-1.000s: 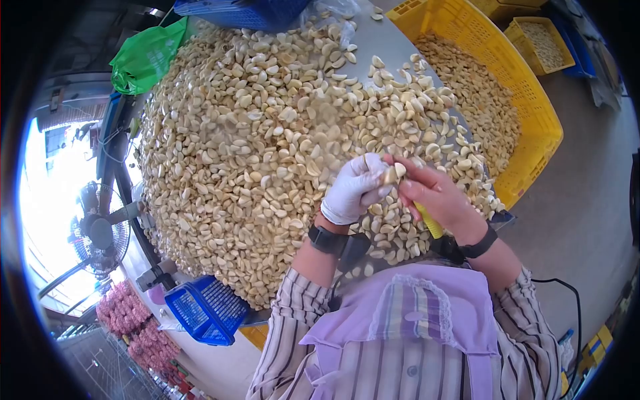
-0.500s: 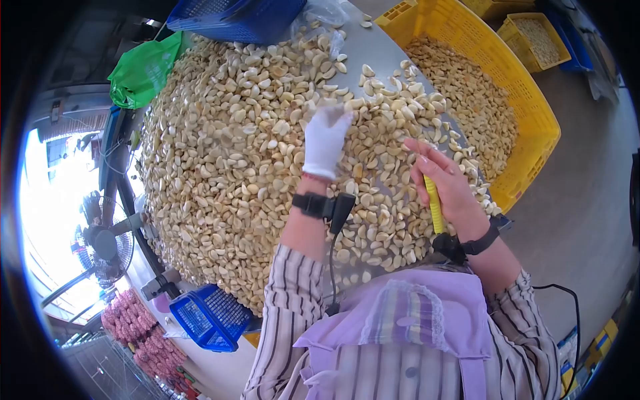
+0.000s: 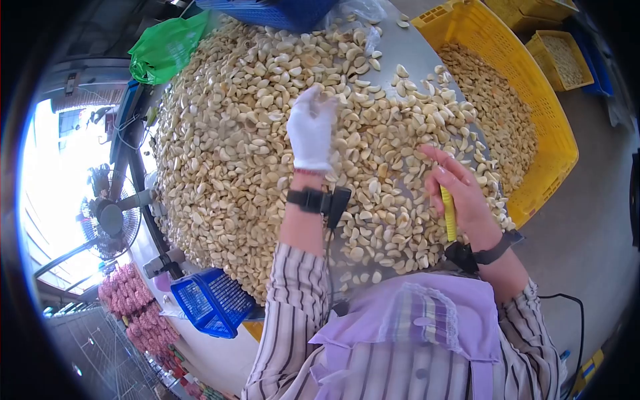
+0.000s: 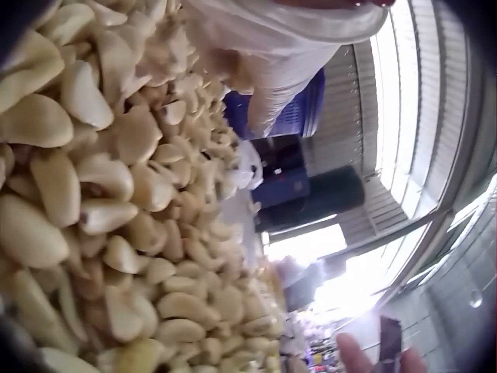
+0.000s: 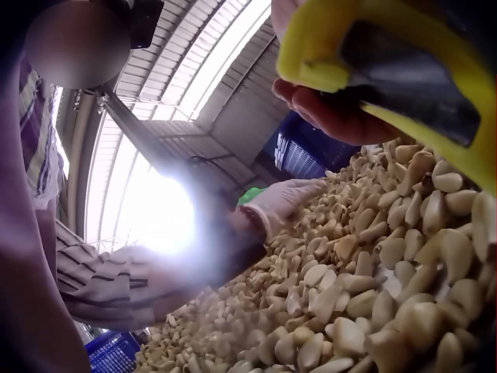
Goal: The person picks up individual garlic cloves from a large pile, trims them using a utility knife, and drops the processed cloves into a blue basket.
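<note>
A broad heap of peeled garlic cloves [image 3: 227, 153] covers the table. My left hand [image 3: 312, 133], in a white glove, reaches over the middle of the heap. Its thumb and fingers are spread apart among the cloves, and the left wrist view shows the gloved hand [image 4: 283, 70] low over them, fingertips partly hidden. Bare, my right hand [image 3: 467, 200] stays above the near right side of the heap. It grips a yellow-handled utility knife [image 3: 449, 217], whose handle points back toward the wrist. Up close, the right wrist view shows the yellow handle [image 5: 311, 58] with a dark inset.
A yellow crate [image 3: 557, 133] of cloves stands at the table's right, with a smaller yellow basket [image 3: 561, 61] beyond. Blue baskets sit at the far edge [image 3: 280, 15] and near left [image 3: 207, 303]. A green bag [image 3: 167, 50] lies far left, beside a fan [image 3: 110, 217].
A second ago both hands met at a clove over the near side. The left hand has since moved away over the heap, toward far left. The right hand still holds the knife.
</note>
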Motion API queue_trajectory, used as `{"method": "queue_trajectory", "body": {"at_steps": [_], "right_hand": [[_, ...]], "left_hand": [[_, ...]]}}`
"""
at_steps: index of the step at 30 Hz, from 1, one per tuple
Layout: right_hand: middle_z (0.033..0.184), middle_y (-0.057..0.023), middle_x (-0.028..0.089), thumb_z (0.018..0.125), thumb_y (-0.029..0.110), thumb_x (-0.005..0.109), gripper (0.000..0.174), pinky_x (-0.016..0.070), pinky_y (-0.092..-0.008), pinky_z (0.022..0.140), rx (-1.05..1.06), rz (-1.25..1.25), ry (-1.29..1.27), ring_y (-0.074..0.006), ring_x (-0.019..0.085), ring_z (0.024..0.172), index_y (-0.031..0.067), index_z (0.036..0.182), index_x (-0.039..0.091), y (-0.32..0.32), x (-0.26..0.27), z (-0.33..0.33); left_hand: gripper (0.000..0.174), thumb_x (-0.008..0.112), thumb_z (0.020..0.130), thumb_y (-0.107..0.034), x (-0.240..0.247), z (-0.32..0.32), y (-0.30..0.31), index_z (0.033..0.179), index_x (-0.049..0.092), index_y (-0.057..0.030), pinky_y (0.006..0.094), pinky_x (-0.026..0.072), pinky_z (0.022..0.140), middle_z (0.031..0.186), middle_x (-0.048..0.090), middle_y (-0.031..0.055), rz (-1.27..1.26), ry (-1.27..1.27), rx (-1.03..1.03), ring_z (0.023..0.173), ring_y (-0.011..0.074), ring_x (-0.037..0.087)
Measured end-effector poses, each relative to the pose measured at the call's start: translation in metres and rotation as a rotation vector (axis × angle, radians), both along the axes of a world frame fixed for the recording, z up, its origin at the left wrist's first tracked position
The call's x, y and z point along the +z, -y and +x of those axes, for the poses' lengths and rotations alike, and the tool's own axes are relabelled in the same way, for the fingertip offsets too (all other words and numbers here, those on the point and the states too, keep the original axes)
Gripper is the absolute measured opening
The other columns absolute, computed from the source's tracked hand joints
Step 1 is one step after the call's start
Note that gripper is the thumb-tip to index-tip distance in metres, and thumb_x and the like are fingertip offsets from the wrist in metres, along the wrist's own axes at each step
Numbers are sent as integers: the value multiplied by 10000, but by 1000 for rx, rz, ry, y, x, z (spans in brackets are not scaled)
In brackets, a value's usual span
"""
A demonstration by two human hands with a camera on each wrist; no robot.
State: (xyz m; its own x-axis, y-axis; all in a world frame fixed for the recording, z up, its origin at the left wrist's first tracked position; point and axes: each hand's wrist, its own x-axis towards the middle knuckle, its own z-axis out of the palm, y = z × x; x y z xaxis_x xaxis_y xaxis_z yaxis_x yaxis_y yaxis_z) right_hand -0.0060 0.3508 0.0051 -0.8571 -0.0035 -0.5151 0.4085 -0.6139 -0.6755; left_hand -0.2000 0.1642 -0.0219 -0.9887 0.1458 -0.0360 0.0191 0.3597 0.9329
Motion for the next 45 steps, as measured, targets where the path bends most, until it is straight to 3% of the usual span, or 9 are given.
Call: {"method": "queue_trajectory", "body": {"at_steps": [1,4,8,10,12,20,28,30,45], "right_hand": [[735,-19,543,931,189,511,452,400,-186,464,-5,-8,6,-65,472,502,34,1345,416,-1,-1,0],[729,-14,541,936,195,508,429,396,-184,462,-5,-6,9,-62,472,498,34,1327,437,0,-4,-1],[727,-10,539,938,202,509,419,394,-182,461,-2,13,16,-61,475,499,42,1320,447,-1,-5,0],[738,-12,537,934,190,504,422,392,-173,457,-10,21,18,-58,476,497,36,1322,440,-2,-5,0],[749,-15,535,931,178,498,425,390,-164,453,-10,29,19,-54,476,495,29,1323,433,0,-3,0],[758,5,522,889,182,562,543,396,-195,468,199,333,-73,-44,470,521,114,1396,380,24,6,-3],[766,4,532,882,181,573,588,383,-199,469,261,333,-57,-44,461,514,130,1420,341,26,12,-1],[752,4,539,880,184,576,622,385,-204,478,261,332,-58,-45,457,511,132,1436,303,25,15,-1],[738,4,556,883,207,565,644,391,-207,478,394,288,-135,-45,469,523,130,1448,267,19,21,0]], "left_hand": [[257,665,825,-194,-5,-6,0,1006,610,-20,291,483,609,872,588,46,-348,-388,-62,764,153,595],[303,689,786,-168,-14,-10,-6,998,611,34,312,485,742,930,608,98,-715,-245,-239,852,192,622],[321,714,771,-144,-33,2,-6,1015,606,34,320,492,699,980,637,135,-151,-31,-229,813,213,629],[290,691,799,-103,-27,13,-3,1048,608,21,300,494,635,986,656,111,-128,-116,-253,745,184,629],[302,662,832,-80,10,37,-4,1115,600,5,249,486,670,1035,652,74,211,514,-143,772,139,615],[311,657,834,-25,27,101,3,1136,598,25,233,485,825,1083,630,79,268,379,-297,967,107,587],[350,669,812,-3,27,114,0,1156,610,-25,186,440,668,964,602,12,219,-68,-448,792,57,546],[343,661,823,-14,28,121,-2,1161,612,-42,186,430,663,965,599,0,264,356,-232,811,42,534],[160,648,850,-62,40,129,-2,999,664,-6,154,381,532,862,637,21,624,580,-130,642,32,524]]}}
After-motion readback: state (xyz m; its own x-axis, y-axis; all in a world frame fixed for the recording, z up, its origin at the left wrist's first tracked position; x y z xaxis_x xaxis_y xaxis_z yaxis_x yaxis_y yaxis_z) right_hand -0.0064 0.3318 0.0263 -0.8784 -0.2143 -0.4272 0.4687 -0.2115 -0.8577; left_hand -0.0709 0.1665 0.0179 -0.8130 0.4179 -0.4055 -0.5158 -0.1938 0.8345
